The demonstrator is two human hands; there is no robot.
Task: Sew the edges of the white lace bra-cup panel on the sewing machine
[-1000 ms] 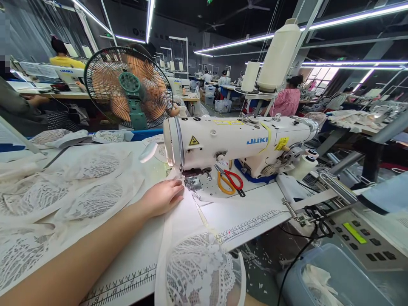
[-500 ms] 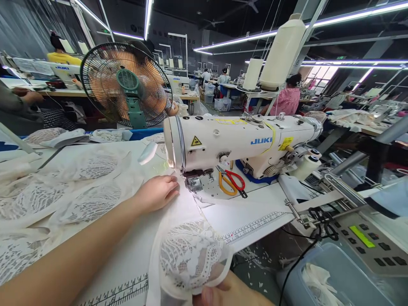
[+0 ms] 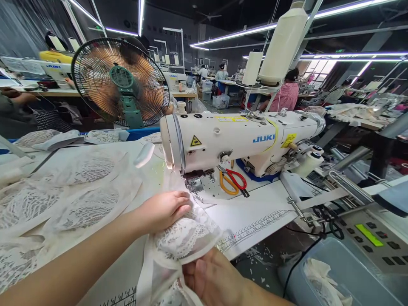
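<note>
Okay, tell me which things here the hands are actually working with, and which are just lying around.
In use:
- lace piece, gripped by the left hand and right hand
- sewing machine, the lace leads up under its needle end

Lying about:
- scissors on the machine bed
- fan
- stacked lace pieces on the table
- thread cones
- blue bin

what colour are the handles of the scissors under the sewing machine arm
One handle is red, the other orange-yellow on the scissors; the head view shows them.

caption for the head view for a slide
Both hands, left and right, gather white lace fabric beside a sewing machine.
</note>
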